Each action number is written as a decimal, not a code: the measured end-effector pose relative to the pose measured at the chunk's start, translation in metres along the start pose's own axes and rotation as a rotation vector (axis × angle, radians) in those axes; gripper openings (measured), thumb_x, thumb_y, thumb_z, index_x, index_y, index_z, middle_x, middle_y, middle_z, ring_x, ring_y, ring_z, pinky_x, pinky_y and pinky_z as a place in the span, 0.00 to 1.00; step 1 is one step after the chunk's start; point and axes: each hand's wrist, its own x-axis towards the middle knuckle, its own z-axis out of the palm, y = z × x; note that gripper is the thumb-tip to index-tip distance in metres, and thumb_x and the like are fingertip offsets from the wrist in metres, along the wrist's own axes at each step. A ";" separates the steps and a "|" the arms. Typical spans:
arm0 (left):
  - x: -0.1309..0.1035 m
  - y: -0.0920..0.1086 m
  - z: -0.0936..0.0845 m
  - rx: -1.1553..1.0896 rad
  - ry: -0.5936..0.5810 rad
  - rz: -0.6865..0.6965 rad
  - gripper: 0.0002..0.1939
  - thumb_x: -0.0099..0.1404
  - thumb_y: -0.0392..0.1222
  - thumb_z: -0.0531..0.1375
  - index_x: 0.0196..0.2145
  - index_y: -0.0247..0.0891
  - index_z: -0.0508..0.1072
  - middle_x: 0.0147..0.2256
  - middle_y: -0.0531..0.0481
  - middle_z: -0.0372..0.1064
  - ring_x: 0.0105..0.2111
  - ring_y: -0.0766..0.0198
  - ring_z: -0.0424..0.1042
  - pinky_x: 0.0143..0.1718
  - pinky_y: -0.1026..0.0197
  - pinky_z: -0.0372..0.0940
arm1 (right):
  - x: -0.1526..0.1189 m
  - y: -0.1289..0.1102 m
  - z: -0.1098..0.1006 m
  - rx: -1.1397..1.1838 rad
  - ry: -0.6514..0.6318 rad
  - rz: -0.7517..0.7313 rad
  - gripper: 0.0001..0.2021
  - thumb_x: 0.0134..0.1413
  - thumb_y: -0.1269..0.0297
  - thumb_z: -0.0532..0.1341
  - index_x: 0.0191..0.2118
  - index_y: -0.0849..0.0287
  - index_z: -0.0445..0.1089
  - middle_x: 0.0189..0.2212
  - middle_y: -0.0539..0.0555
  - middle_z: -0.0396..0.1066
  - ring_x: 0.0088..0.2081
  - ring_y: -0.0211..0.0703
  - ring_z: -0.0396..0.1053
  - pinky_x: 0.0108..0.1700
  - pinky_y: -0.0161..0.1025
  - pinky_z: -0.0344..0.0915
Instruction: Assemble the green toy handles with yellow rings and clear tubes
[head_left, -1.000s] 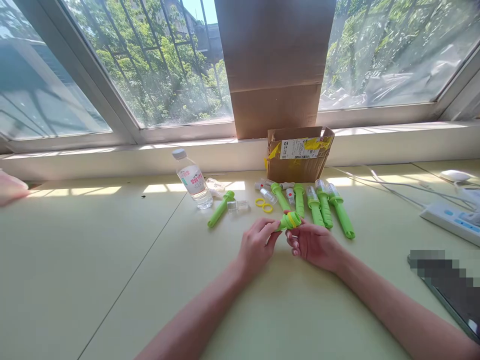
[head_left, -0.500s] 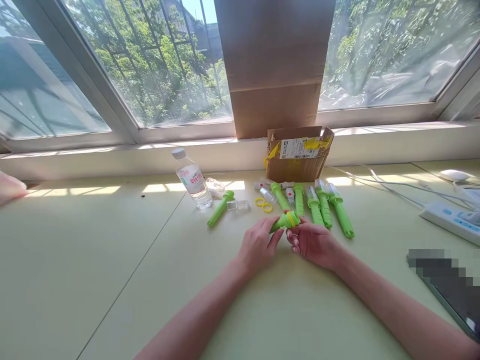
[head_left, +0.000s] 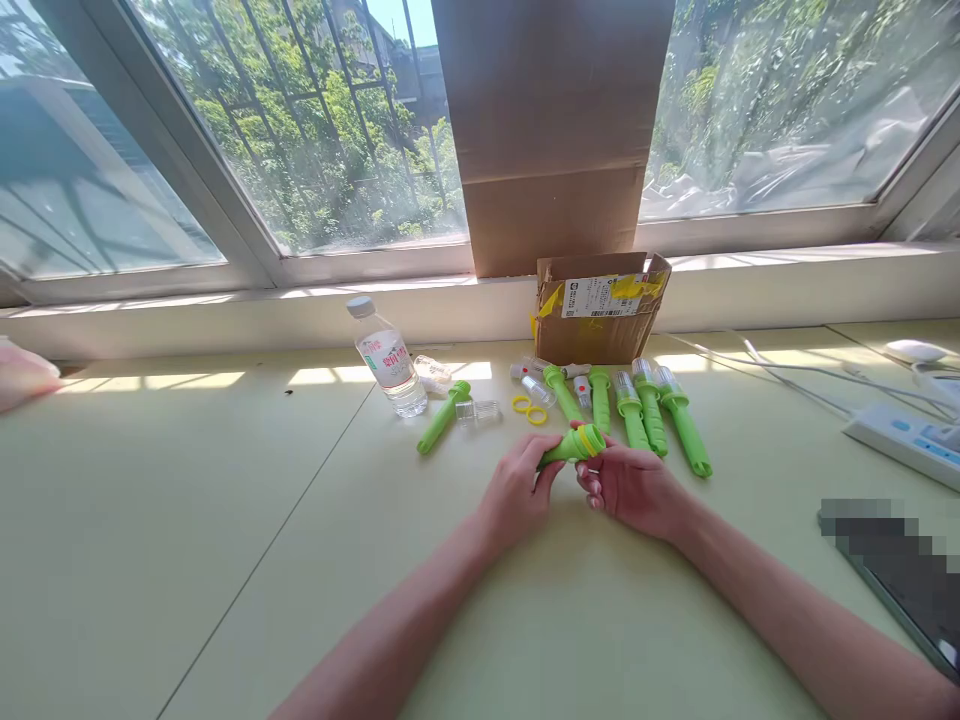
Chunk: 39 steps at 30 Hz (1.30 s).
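Left grip (head_left: pixel 517 482) clamped on the narrow part of a green plastic handle (head_left: pixel 561 451); right grip (head_left: pixel 634 490) touching its flared end, can't tell if pinched. Handle spans between both grips, above the surface (head_left: pixel 600 620), yellow ring (head_left: pixel 585 441) around the flare. Two loose yellow rings (head_left: pixel 528 409) lie beyond left grip; green handles with clear caps (head_left: pixel 688 440) beyond right. I'd lock the handle with left, work the ring evenly with right, check it sits square, not twisted.

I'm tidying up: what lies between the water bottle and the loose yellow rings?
In the head view, a green handle and clear plastic pieces lie between the bottle and the rings.
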 end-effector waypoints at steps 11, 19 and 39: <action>-0.002 -0.002 0.002 -0.006 0.056 0.035 0.11 0.66 0.36 0.53 0.46 0.39 0.67 0.40 0.45 0.68 0.40 0.63 0.69 0.41 0.60 0.66 | -0.001 0.001 0.004 -0.028 0.001 0.006 0.17 0.52 0.69 0.59 0.49 0.51 0.66 0.27 0.50 0.69 0.25 0.35 0.66 0.28 0.34 0.65; -0.002 -0.003 0.003 0.030 0.098 0.050 0.10 0.65 0.36 0.54 0.45 0.40 0.68 0.40 0.46 0.69 0.39 0.63 0.69 0.40 0.61 0.67 | -0.002 0.002 0.002 -0.031 -0.038 0.018 0.19 0.54 0.66 0.57 0.53 0.50 0.62 0.26 0.50 0.70 0.24 0.36 0.66 0.28 0.35 0.66; 0.001 0.002 0.001 0.082 0.021 -0.050 0.17 0.64 0.36 0.55 0.51 0.41 0.64 0.43 0.47 0.68 0.44 0.61 0.68 0.45 0.59 0.65 | 0.003 0.002 -0.002 -0.012 0.025 -0.039 0.11 0.53 0.71 0.59 0.43 0.58 0.69 0.33 0.56 0.77 0.32 0.39 0.73 0.33 0.33 0.69</action>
